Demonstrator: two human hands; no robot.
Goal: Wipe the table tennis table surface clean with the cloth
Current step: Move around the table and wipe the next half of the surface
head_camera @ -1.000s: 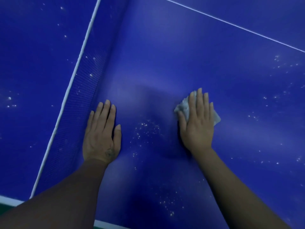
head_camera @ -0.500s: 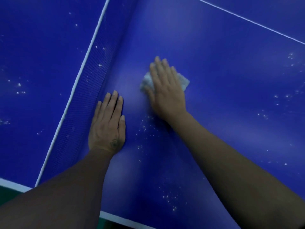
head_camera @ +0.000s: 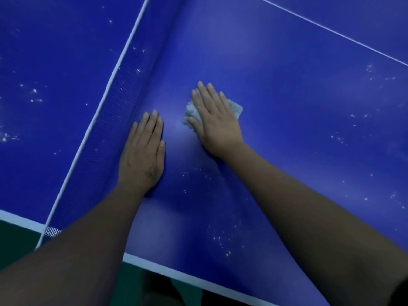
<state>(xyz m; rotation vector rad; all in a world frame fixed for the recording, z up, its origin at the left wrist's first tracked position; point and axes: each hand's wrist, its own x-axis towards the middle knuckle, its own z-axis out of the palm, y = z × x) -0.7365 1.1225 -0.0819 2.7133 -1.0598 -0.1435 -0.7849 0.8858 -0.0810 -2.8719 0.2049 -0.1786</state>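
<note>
Mid-wipe: right hand (head_camera: 215,127) presses cloth (head_camera: 235,108), fingers straight; left hand (head_camera: 142,155) lies flat on counter (head_camera: 298,133). Next, I think, sweep over the near specks (head_camera: 220,237).

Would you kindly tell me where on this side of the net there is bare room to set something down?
Widest: the table surface right of the right hand and cloth, up to the white line, only speckled. Also ahead of that hand, beside the net. Crowded: the narrow gap between the left hand and right hand.

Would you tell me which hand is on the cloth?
The right hand, flat on the crumpled white cloth; the left hand rests on the bare blue table.
</note>
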